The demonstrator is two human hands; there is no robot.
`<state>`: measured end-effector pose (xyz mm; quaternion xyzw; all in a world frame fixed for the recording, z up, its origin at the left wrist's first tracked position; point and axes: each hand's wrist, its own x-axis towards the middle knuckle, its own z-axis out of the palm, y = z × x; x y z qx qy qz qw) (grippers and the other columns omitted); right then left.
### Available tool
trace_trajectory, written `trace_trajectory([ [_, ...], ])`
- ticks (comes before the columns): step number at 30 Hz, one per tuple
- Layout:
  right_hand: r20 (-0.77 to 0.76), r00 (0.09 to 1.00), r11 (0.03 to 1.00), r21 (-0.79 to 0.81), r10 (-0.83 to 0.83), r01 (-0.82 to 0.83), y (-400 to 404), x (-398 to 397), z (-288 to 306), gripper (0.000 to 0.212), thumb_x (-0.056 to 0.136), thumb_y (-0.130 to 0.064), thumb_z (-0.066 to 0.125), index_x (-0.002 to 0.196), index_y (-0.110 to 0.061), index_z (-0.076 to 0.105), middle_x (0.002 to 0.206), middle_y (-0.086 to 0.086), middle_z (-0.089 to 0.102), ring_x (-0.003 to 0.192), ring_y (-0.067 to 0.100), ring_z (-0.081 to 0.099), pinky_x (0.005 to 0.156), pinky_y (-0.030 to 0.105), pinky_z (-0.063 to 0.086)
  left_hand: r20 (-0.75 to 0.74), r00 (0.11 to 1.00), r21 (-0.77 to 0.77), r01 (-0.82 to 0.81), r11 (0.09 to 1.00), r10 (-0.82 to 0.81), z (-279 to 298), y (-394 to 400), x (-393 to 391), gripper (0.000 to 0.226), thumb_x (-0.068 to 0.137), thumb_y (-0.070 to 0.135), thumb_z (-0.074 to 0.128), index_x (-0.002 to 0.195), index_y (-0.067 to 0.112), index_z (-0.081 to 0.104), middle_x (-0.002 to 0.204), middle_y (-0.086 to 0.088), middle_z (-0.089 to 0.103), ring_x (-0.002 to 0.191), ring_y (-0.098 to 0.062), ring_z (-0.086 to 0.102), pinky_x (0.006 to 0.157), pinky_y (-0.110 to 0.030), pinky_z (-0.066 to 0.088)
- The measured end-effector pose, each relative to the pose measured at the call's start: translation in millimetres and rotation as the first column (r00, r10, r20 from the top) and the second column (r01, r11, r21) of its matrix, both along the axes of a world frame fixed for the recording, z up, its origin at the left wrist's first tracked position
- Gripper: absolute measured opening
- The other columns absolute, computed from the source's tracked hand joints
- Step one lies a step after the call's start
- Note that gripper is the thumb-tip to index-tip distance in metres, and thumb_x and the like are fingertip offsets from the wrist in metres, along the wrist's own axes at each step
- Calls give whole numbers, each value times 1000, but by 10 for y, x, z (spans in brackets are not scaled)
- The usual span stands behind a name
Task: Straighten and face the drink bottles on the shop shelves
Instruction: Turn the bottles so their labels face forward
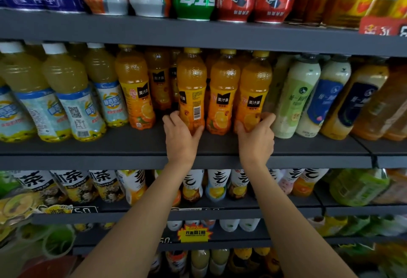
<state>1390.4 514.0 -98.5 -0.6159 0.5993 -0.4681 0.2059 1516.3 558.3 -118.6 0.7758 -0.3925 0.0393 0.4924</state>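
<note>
Hands work the middle shelf (198, 145) at frame centre. The left hand (181, 133) wraps the base of an orange juice bottle (192, 88) whose barcode faces out, likely to twist its label forward. The right hand (256, 133) pinches a second juice bottle (255, 92), already faced. Fingertips behind both bottles are hidden; rear rows and edge labels blur.

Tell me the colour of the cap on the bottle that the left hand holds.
Yellow. The cap tops the orange juice bottle gripped by the left hand, head view.
</note>
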Motion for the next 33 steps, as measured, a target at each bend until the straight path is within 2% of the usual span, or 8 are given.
trace_trajectory([
  [2,92,989,985,-134,118,-106,161,119,31,37,87,-29,65,111,-8,46,86,5,63,77,22,62,66,35,46,29,999,-80,-21,997,24,2,107,12,60,82,28,70,126,-1,41,125,-18,40,118,-29,43,93,-36,42],
  [4,54,947,926,-237,315,-295,314,325,87,22,88,-25,64,100,-9,55,72,-2,59,64,14,57,60,32,46,59,991,-162,-109,981,119,-7,262,90,53,84,24,68,123,-2,44,123,-20,43,116,-31,44,97,-40,40],
  [7,-90,847,815,-236,524,-529,459,707,183,21,89,-24,63,102,-7,62,87,4,67,80,17,63,69,31,51,-7,974,-182,-223,958,225,30,472,427,54,84,22,68,124,-3,42,124,-21,43,118,-33,42,98,-41,38],
  [10,-189,792,779,-154,581,-608,471,951,139,34,89,-26,62,117,-7,57,108,7,65,92,22,64,77,37,53,-21,985,-108,-171,979,170,93,496,742,66,82,24,71,131,-4,36,129,-22,44,122,-32,41,99,-37,38],
  [14,-312,794,820,-74,521,-567,372,1285,70,47,92,-25,57,132,-4,45,126,13,55,106,27,59,87,33,49,-2,995,-15,-98,995,98,135,338,993,74,81,26,71,137,0,29,135,-19,41,125,-31,42,98,-42,41],
  [18,-306,827,868,-9,471,-497,244,1669,104,51,94,-21,53,138,-3,34,136,16,44,121,30,49,96,36,42,62,996,-36,-69,997,71,81,375,1170,60,82,27,70,126,-2,40,126,-20,44,115,-33,48,90,-40,45],
  [25,-89,915,903,226,392,-365,-120,2188,122,50,94,-21,53,137,-5,32,138,15,44,126,31,45,99,38,40,128,992,-45,17,999,-11,-53,604,1374,60,83,33,67,127,0,42,120,-16,47,114,-27,48,91,-32,41],
  [33,-161,927,923,247,340,-296,-207,2282,50,40,94,-11,48,132,-5,39,134,17,45,122,32,47,97,38,42,91,996,-21,25,999,-23,-70,580,1431,64,80,39,69,127,3,45,115,-14,46,111,-27,45,89,-33,38],
])
